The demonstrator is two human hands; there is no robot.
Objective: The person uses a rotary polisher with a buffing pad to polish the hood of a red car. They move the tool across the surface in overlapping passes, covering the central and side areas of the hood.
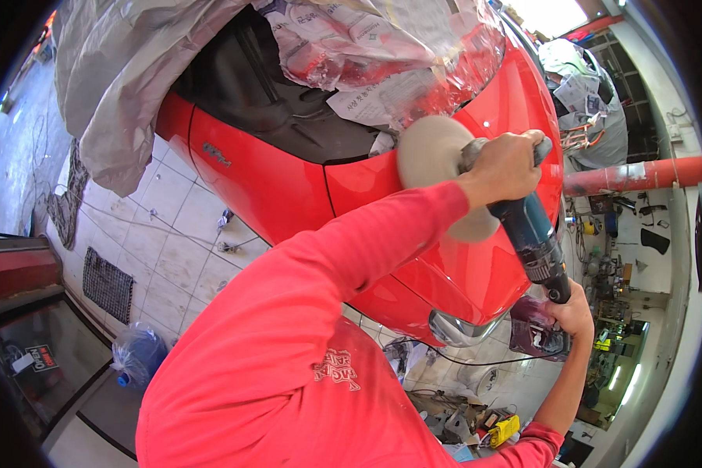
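My left hand [505,165] is wrapped round the front handle of a blue and black polisher [529,234]. My right hand [573,310] grips the tool's rear end, near the black power cord [491,363]. A large cream buffing pad [437,156] stands nearly on edge against the red car body [476,269]; my left forearm hides part of it. The pad lies between the dark windscreen area and the headlight [464,327]. Crumpled plastic film and printed paper [366,47] cover part of the glass beside it.
A grey sheet [125,86] drapes over the car. On the tiled floor lie a dark mat [108,285], a blue bottle in plastic [139,359] and loose cords. A red post [636,176] stands right, near cluttered tools and a covered object [581,101]. Parts and a yellow item [503,430] lie below.
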